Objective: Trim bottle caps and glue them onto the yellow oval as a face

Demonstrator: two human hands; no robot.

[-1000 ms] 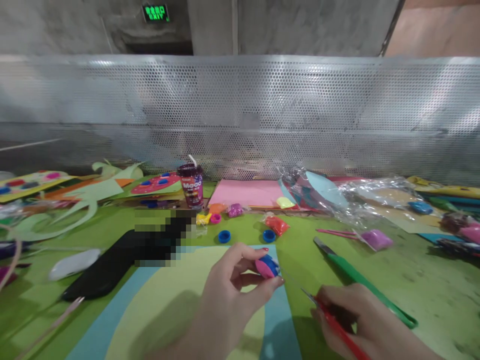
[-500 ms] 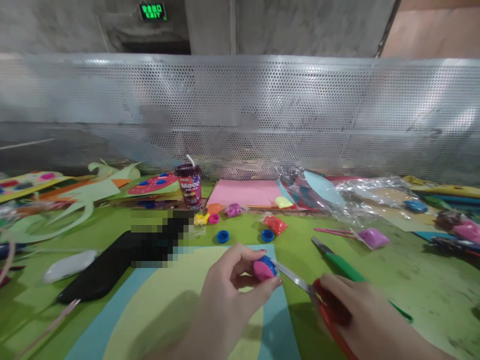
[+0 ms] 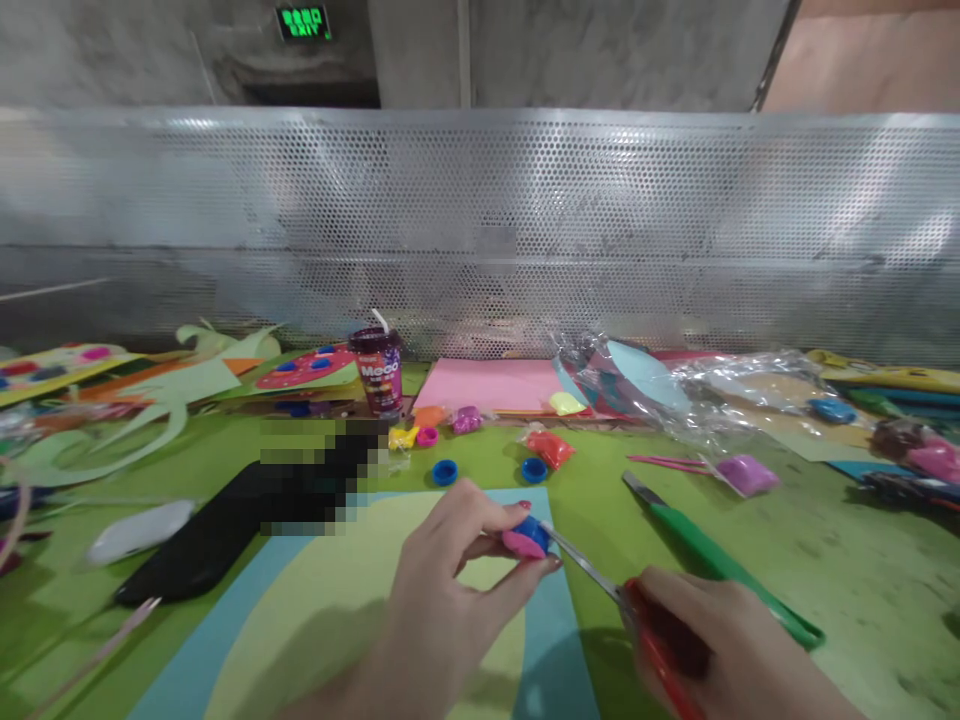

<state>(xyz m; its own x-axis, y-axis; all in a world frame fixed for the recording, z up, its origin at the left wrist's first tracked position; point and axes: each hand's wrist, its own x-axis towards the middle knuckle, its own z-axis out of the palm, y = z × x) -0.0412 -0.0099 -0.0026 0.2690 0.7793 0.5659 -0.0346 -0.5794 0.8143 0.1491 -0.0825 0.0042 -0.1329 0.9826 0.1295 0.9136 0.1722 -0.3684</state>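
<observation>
My left hand [image 3: 442,590] pinches a small blue cap filled with pink clay [image 3: 526,538] between thumb and fingers, held just above a blue and pale green paper sheet [image 3: 330,620]. My right hand [image 3: 720,650] grips red-handled scissors [image 3: 630,610]. The metal blades point up and left, and their tip touches the clay cap. Both hands are closed on what they hold.
Green-handled scissors [image 3: 712,560] lie right of my hands. Two blue caps [image 3: 445,472] and small clay bags [image 3: 551,447] sit behind. A purple drink cup [image 3: 380,372], pink paper [image 3: 495,385], plastic bags [image 3: 675,390], a black object [image 3: 225,530] and cut paper shapes [image 3: 150,400] cover the green table. A perforated metal panel [image 3: 480,230] stands behind.
My right hand has brought the red scissors up and left until the blade tip reached the clay cap. My left hand tilted the cap flatter and lowered it slightly.
</observation>
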